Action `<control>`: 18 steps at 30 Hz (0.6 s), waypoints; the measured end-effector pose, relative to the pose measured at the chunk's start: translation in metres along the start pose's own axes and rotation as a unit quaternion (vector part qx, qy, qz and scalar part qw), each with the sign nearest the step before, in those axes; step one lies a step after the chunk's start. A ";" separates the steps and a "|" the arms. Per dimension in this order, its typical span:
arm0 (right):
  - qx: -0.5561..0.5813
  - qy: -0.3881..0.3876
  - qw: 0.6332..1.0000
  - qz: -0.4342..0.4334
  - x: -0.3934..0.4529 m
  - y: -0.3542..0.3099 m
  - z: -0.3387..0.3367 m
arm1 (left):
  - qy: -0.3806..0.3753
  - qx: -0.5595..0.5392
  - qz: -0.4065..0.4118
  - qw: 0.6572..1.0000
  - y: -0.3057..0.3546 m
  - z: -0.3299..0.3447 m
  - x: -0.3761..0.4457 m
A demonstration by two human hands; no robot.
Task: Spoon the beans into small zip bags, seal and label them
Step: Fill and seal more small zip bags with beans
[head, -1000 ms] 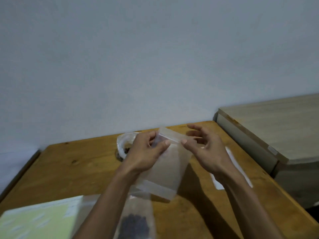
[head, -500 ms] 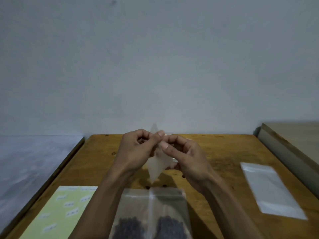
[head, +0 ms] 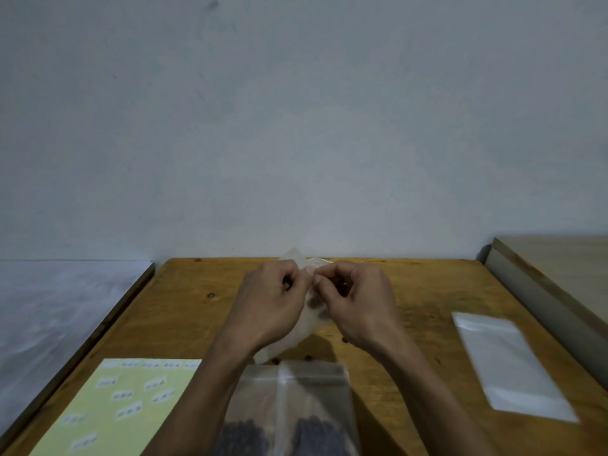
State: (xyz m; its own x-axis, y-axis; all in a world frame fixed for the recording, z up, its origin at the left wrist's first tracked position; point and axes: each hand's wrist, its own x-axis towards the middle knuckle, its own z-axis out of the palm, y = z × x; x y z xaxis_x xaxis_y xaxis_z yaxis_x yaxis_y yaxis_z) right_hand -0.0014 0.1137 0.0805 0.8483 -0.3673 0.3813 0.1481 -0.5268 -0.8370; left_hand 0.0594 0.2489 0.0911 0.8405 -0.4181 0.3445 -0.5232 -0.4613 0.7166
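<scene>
Looks like two filled clear plastic bags of dark beans [head: 286, 429] sit done up front, unlabelled I think, while left hand [head: 269, 311] and right hand [head: 358, 307] pinch an empty frosted zip bag [head: 297, 330] above the wooden table [head: 184, 311].

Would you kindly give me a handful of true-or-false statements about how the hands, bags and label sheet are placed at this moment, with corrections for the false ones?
1. Both hands pinch the top of one small zip bag held above the table. True: the left hand and right hand meet at its upper edge.
2. The held bag is full of beans. False: it looks empty and translucent.
3. Two bags holding dark beans lie at the table's near edge. True.
4. The label sheet lies to the right of the hands. False: it lies near left.
5. A flat empty bag lies on the table at right. True.
</scene>
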 end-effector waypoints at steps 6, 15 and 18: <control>-0.072 0.064 0.995 -0.013 -0.004 -0.002 0.002 | 0.023 0.078 0.023 0.996 0.010 -0.002 0.002; -0.082 0.020 0.994 -0.069 -0.003 -0.008 -0.017 | 0.060 0.071 -0.007 0.996 0.019 -0.018 0.005; -0.142 -0.052 0.985 -0.077 -0.007 -0.007 -0.011 | 0.035 0.066 -0.012 0.997 0.024 -0.024 0.007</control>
State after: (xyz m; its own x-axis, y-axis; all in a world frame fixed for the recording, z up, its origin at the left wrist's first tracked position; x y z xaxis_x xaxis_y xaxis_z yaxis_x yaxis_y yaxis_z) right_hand -0.0138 0.1110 0.0882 0.8770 -0.1928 0.4402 0.1438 -0.7687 -0.6233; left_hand 0.0566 0.2534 0.1248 0.8579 -0.3534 0.3730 -0.5137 -0.5714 0.6400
